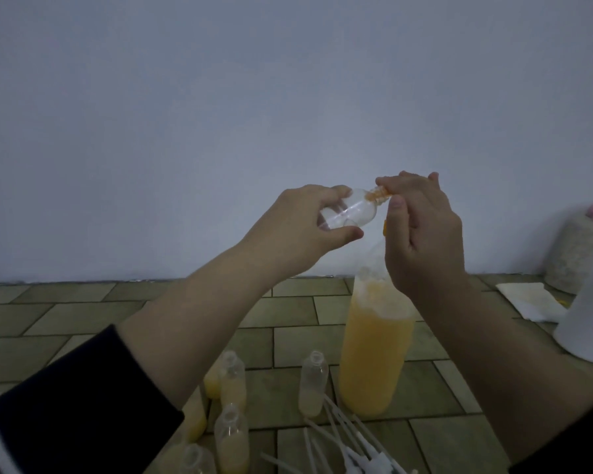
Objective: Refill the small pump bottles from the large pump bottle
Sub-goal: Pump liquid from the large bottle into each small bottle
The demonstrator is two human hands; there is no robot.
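**Small bottle held on its side above the big bottle**

Head view: the left hand (300,223) holds a clear small bottle (112,213) tipped on its side in mid-air, thumb under the body and fingers curled over the top. The bottle looks almost empty, with a trace of orange at its threaded neck, which points toward the right hand (421,241). The right hand's thumb and forefinger pinch at that neck, where a bit of orange shows between the fingertips; whether they hold a cap or only the neck itself cannot be told. The remaining right fingers are loosely curled.

Directly below the right hand stands the large bottle (375,347), upright on the tiled floor (83,313), filled with orange liquid to a foamy line below its shoulder. Its top is hidden behind the right hand, with a small orange part showing just left of the palm.

Below the left forearm, near the bottom edge, a group of open small bottles (233,379) stands upright, several partly filled with pale orange liquid. One more stands alone (313,384), just beside the large bottle's base. Loose white pump tubes (343,439) lie in a heap on the floor under the gap between the two arms.

Well off to the right of the right hand are a white container (586,323), a folded white cloth (528,299) and a pale sack (575,254) against the wall (254,97).
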